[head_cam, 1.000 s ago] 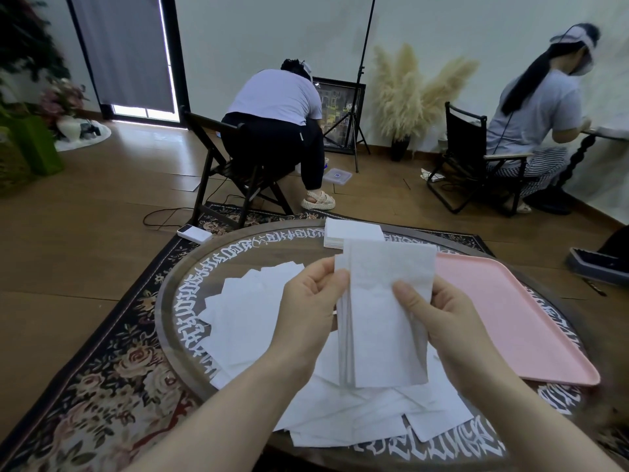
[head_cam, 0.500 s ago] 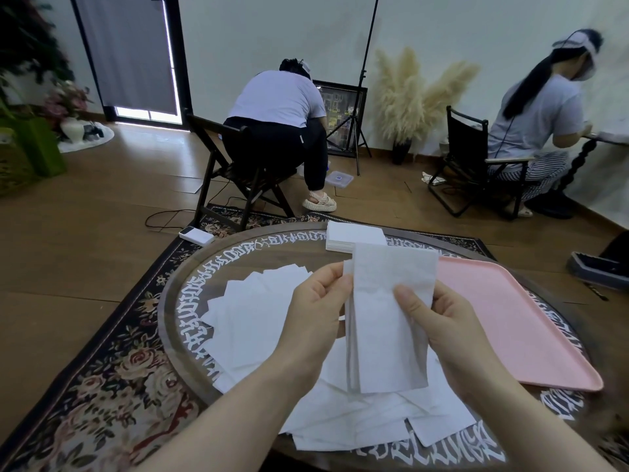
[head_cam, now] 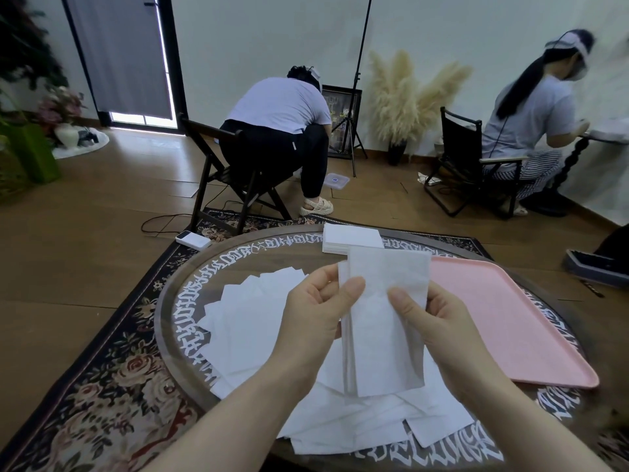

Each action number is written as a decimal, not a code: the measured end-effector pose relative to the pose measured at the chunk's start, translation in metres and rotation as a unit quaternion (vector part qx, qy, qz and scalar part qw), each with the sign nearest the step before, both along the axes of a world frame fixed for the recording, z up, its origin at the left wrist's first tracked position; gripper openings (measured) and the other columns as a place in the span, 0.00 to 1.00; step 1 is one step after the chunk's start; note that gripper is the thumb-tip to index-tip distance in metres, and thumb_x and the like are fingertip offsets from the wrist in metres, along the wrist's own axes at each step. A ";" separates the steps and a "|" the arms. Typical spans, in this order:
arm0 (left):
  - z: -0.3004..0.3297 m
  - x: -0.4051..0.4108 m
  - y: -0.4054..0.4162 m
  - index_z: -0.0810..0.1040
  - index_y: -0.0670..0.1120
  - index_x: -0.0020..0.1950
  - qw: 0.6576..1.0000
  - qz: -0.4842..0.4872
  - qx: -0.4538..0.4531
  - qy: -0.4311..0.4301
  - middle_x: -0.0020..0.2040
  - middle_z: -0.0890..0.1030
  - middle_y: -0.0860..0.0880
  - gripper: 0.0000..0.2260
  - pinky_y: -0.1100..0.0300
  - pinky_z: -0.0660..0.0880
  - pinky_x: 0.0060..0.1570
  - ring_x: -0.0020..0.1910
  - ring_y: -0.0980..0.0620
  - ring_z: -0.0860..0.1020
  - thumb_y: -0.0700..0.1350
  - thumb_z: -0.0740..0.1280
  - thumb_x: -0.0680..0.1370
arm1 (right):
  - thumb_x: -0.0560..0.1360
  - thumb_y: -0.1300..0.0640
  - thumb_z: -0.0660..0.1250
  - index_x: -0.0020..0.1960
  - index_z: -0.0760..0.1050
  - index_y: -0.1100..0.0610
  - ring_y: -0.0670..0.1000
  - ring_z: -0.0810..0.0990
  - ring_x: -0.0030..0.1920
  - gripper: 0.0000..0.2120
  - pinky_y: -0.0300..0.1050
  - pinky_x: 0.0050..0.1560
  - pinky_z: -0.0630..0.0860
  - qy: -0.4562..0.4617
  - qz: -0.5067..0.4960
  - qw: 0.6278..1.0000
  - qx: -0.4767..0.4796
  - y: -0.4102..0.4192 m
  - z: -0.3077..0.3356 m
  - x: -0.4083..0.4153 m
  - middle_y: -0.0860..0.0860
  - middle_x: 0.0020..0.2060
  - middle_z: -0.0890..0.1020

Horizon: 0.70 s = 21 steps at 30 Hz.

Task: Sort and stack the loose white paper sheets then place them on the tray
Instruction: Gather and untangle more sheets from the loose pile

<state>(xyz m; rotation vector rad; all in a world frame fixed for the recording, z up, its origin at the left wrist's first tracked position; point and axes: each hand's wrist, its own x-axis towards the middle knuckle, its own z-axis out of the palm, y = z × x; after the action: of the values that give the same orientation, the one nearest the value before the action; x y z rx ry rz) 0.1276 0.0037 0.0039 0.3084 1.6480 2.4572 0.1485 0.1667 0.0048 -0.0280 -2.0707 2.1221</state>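
Observation:
I hold a small bundle of white paper sheets (head_cam: 383, 321) upright above the round table. My left hand (head_cam: 316, 311) pinches its left edge with thumb in front. My right hand (head_cam: 432, 318) pinches the right side, thumb on the front face. Several loose white sheets (head_cam: 252, 321) lie scattered on the table under and left of my hands. A neat stack of white sheets (head_cam: 350, 237) sits at the table's far edge. The pink tray (head_cam: 503, 321) lies on the right of the table with nothing on it.
The round dark table (head_cam: 190, 277) with white lettering stands on a floral rug (head_cam: 102, 379). Behind it a person crouches by a folding chair (head_cam: 221, 172). Another person sits at the right on a chair (head_cam: 466, 165). A white device (head_cam: 193, 240) lies on the rug.
Both hands shifted slightly on the bundle, the thumbs moving closer together on its front; the bundle stays upright in about the same place.

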 end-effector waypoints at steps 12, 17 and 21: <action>-0.001 -0.001 -0.001 0.82 0.46 0.54 0.999 -0.024 -0.023 -0.018 0.47 0.87 0.47 0.08 0.62 0.79 0.34 0.41 0.53 0.84 0.37 0.66 0.79 | 0.70 0.50 0.71 0.58 0.81 0.56 0.49 0.85 0.51 0.18 0.39 0.48 0.76 -0.035 0.018 0.999 -0.014 0.011 0.010 0.000 0.51 0.52 0.86; 0.000 0.000 -0.001 0.81 0.44 0.52 0.999 0.026 -0.018 -0.022 0.44 0.87 0.47 0.08 0.66 0.76 0.31 0.38 0.55 0.84 0.34 0.65 0.79 | 0.67 0.54 0.74 0.49 0.83 0.58 0.48 0.84 0.48 0.13 0.36 0.44 0.78 0.022 -0.007 0.999 -0.023 0.010 0.010 0.000 0.53 0.48 0.86; 0.000 -0.001 -0.001 0.81 0.44 0.53 0.998 0.052 -0.013 -0.015 0.44 0.87 0.47 0.07 0.65 0.76 0.33 0.40 0.53 0.85 0.35 0.66 0.79 | 0.70 0.53 0.72 0.57 0.82 0.57 0.50 0.84 0.55 0.16 0.39 0.50 0.78 -0.009 0.055 0.998 0.004 0.007 0.007 0.000 0.52 0.54 0.86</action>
<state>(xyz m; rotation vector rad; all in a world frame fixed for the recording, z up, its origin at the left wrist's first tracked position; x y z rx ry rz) 0.1265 0.0025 0.0044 0.1858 1.7220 2.4992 0.1483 0.1742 0.0115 0.0697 -2.1365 2.1837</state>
